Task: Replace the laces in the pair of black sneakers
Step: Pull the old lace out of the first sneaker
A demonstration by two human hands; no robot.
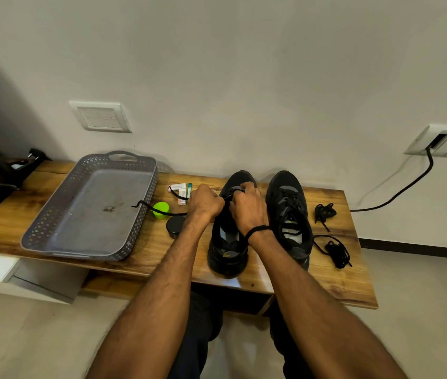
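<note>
Hands meet over a black sneaker [227, 242] standing mid-table, toe to the back edge and heel near the front edge, in the head view. The left hand [205, 201] is clenched around a black lace [173, 214] and draws it sideways. The right hand [247, 206] curls its fingers over the front eyelets and appears to pinch the same lace there. The second sneaker [289, 214], already laced, stands just beside it toward the right end, and two loose lace bundles [325, 212] lie beyond. The free lace tail runs left across a green cap [160, 209] toward the grey tray [52, 214] at the left end. A hard pull could drag that cap off its spot or snag the tail on the tray wall. Uneven tension could also leave one side short or slip the lace out of an eyelet.
</note>
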